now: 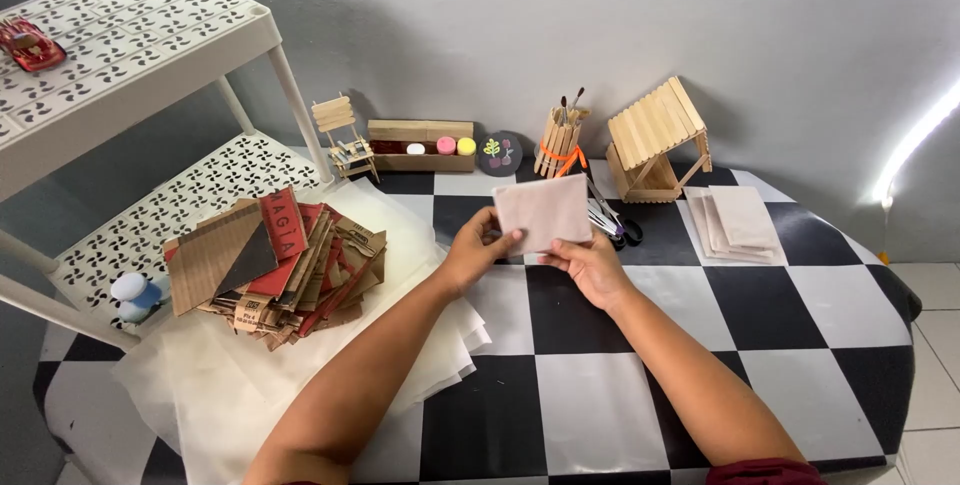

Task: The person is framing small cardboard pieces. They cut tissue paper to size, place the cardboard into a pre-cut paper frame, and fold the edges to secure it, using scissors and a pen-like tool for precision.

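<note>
Both of my hands hold up a pale pinkish folded paper piece (543, 211) above the black-and-white checkered table (760, 305). My left hand (478, 248) grips its left edge with the thumb on the front. My right hand (590, 267) pinches its lower right edge from below. A stack of similar pale folded pieces (738, 223) lies on the table to the right. A pile of cardboard scraps (275, 265) rests on sheets of translucent white paper (250, 385) to the left.
Along the wall stand a stick-built small house (658, 140), a stick cup with brushes (560, 143), a wooden tray of paint pots (420, 145), a tiny stick chair (340, 137) and a dark round dish (498, 153). Black scissors (615, 227) lie behind the paper. A white shelf rack (120, 55) stands left.
</note>
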